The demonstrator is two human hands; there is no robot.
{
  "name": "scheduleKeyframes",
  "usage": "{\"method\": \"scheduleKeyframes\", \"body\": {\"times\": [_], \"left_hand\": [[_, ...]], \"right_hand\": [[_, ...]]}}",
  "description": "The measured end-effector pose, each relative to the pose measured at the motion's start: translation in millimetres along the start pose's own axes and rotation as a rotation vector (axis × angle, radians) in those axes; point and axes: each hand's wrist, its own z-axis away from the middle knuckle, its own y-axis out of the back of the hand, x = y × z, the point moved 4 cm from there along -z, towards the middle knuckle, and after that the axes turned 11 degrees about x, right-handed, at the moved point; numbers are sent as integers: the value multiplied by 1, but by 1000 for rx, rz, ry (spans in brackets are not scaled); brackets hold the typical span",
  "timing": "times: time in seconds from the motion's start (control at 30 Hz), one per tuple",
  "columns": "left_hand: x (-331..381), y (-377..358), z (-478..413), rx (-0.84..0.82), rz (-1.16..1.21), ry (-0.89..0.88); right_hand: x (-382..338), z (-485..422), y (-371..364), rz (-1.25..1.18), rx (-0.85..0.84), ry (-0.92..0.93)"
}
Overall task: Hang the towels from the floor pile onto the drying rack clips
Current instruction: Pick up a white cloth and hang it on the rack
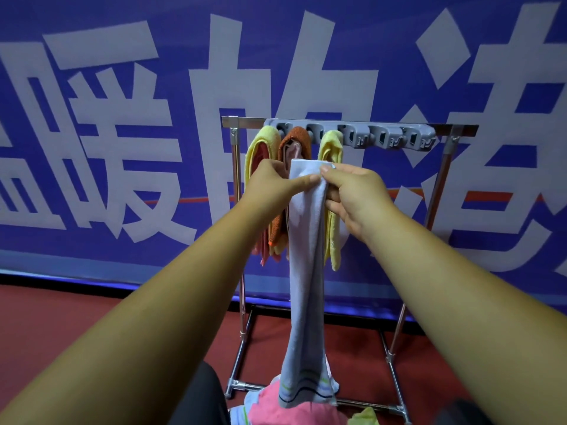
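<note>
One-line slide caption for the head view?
Left hand and right hand pinch a long pale blue towel before the steel rack, whose grey clip bar holds coloured towels.

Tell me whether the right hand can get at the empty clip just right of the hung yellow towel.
Probably yes. The right hand is just below that empty clip, with nothing between them. It pinches the pale blue towel alongside the left hand, so it would carry the towel up.
</note>
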Motion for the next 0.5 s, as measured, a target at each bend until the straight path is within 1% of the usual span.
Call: {"method": "scheduleKeyframes", "body": {"times": [0.13, 0.2, 0.3, 0.5], "left_hand": [[-19, 1, 9, -295, 195, 158], [-28, -3, 16, -394, 249, 222], [-32, -8, 24, -473, 271, 234], [-8, -7, 29, -512, 399, 219]], "right_hand": [[-11, -3, 0, -39, -31, 9], [-18, -5, 1, -51, -43, 24], [-27, -9, 1, -30, -57, 48], [-33, -10, 10, 19, -2, 80]]}}
